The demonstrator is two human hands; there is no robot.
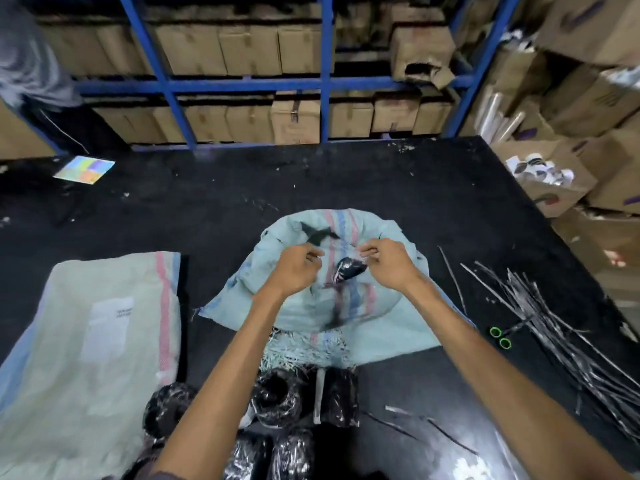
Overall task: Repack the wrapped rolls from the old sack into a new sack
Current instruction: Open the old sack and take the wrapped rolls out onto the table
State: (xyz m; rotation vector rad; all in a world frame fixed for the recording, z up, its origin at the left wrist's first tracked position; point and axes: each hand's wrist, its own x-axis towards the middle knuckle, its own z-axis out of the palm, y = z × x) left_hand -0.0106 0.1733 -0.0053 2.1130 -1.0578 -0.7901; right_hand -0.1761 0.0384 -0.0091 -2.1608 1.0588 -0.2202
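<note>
black plastic-wrapped roll [349, 270] shows through a tear in the pale blue woven sack [311, 306], mid-frame, dead between both hands, long axis roughly left-right. left hand [294, 270] and right hand [389, 265] are equally near, fingers curled, pinching cloth either side of the tear; tips blurred. rest of the roll is hidden. loose black wrapped rolls [273, 398] at bottom edge, partly behind the forearms. flat pale green sack [104, 341] lower left on the black desk [415, 188].

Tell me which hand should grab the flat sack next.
Probably left: the left hand is nearer the flat sack, which lies on that side; the right hand would have to cross over.
</note>
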